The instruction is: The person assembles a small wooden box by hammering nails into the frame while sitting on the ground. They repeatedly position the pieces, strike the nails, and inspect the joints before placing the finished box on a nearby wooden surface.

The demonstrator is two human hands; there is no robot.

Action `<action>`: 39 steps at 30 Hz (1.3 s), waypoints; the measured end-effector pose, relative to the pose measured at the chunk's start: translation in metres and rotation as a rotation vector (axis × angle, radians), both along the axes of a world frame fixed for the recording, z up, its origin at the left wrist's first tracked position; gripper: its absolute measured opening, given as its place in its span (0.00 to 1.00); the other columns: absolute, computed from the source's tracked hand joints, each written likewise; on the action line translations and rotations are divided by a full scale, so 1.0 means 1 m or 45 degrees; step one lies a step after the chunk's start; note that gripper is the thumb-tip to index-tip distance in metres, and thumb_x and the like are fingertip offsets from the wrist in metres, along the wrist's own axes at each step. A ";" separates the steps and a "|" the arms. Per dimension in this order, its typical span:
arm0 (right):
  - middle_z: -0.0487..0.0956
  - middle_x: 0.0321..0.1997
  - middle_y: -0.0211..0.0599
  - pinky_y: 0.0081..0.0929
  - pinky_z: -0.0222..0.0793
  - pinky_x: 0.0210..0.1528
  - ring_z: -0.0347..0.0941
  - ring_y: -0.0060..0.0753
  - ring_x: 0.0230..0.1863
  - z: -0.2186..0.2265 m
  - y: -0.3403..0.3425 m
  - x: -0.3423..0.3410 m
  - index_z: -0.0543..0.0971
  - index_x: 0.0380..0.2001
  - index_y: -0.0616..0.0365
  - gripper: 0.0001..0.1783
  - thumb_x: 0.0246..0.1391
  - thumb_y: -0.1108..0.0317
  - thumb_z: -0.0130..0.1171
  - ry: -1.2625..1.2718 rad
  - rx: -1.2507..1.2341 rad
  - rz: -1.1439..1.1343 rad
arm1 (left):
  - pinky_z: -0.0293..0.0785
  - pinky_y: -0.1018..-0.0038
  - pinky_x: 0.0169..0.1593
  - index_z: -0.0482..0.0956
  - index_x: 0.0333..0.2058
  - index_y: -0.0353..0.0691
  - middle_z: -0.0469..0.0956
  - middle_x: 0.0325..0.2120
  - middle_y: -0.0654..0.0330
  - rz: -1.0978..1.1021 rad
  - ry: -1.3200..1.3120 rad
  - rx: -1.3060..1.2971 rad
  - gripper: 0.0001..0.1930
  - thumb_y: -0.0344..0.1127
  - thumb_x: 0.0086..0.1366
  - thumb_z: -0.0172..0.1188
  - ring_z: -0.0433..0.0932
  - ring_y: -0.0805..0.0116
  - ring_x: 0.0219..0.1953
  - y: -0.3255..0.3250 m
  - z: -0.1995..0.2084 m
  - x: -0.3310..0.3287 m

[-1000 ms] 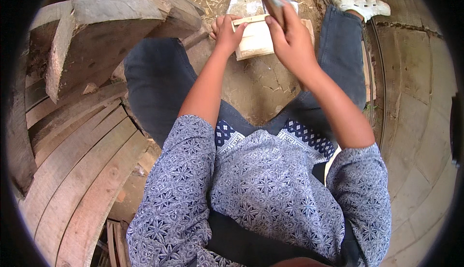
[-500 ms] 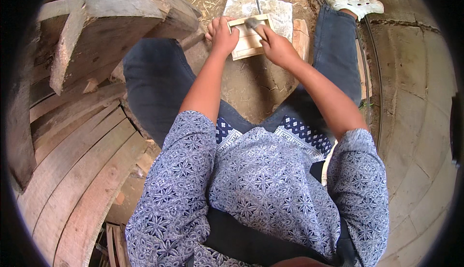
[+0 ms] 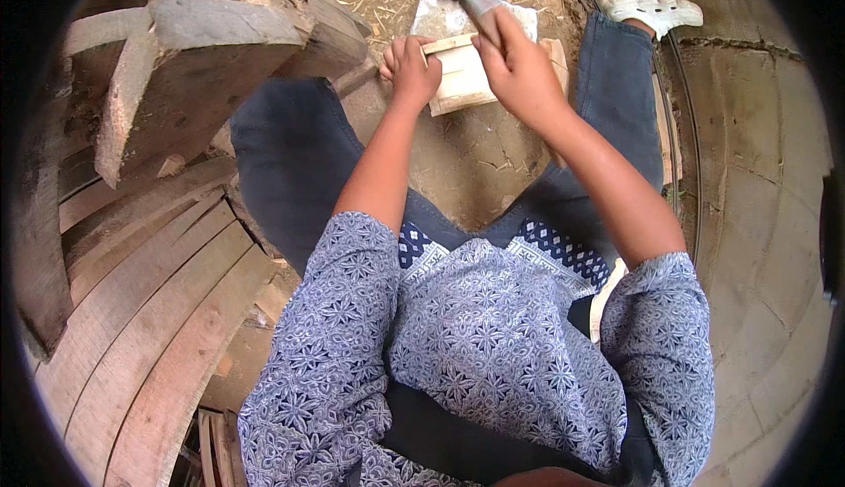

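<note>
A small, shallow box of pale wood (image 3: 464, 99) lies on the ground between my knees. My left hand (image 3: 412, 71) is closed on its left far corner, with the thumb on the rim. Held up in my right hand (image 3: 528, 73) is a hammer (image 3: 480, 4), its metal head above and beyond the box's far edge. The hand and forearm hide the right part of the box. The head looks slightly smeared by motion.
Beneath and behind the box is a pale slab (image 3: 429, 18). At the left stand a heavy curved timber (image 3: 211, 47) and slatted planks (image 3: 167, 311). My jeans-clad legs flank the box, and a white clog (image 3: 656, 11) is on my right foot. Wood chips litter the dirt floor.
My right hand has lifted the hammer up and away from the inside of the box's far edge. The left hand keeps its hold; the box has tilted or shifted slightly.
</note>
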State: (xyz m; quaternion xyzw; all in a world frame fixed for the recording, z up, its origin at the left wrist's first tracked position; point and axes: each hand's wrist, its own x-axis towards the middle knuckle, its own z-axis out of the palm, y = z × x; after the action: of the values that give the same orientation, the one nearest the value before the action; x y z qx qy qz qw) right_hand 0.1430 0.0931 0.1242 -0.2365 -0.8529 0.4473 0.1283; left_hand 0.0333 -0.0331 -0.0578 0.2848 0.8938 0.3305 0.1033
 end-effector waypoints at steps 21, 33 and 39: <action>0.79 0.31 0.64 0.53 0.71 0.35 0.76 0.70 0.33 0.000 -0.019 -0.013 0.65 0.59 0.57 0.23 0.62 0.65 0.53 0.131 -0.033 -0.199 | 0.47 0.53 0.61 0.73 0.48 0.53 0.66 0.50 0.57 0.012 -0.050 -0.073 0.20 0.38 0.55 0.60 0.58 0.53 0.58 -0.003 0.005 -0.008; 0.80 0.38 0.62 0.43 0.72 0.41 0.77 0.66 0.40 0.020 -0.028 -0.005 0.69 0.53 0.60 0.18 0.63 0.65 0.52 0.259 -0.040 -0.378 | 0.45 0.50 0.63 0.72 0.52 0.53 0.63 0.55 0.54 -0.010 -0.172 -0.153 0.21 0.37 0.57 0.59 0.54 0.52 0.62 -0.001 0.011 -0.006; 0.79 0.35 0.62 0.48 0.71 0.39 0.77 0.67 0.39 -0.028 -0.012 0.000 0.68 0.53 0.59 0.18 0.62 0.65 0.54 -0.173 -0.026 -0.073 | 0.46 0.50 0.62 0.72 0.52 0.53 0.64 0.55 0.54 -0.020 -0.175 -0.173 0.22 0.38 0.58 0.58 0.55 0.51 0.60 -0.001 0.017 -0.006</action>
State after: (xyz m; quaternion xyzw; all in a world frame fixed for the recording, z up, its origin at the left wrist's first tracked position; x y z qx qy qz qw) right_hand 0.1426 0.0811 0.0962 -0.2920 -0.8480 0.4349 0.0806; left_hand 0.0271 -0.0339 -0.0412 0.2607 0.9028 0.2870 0.1860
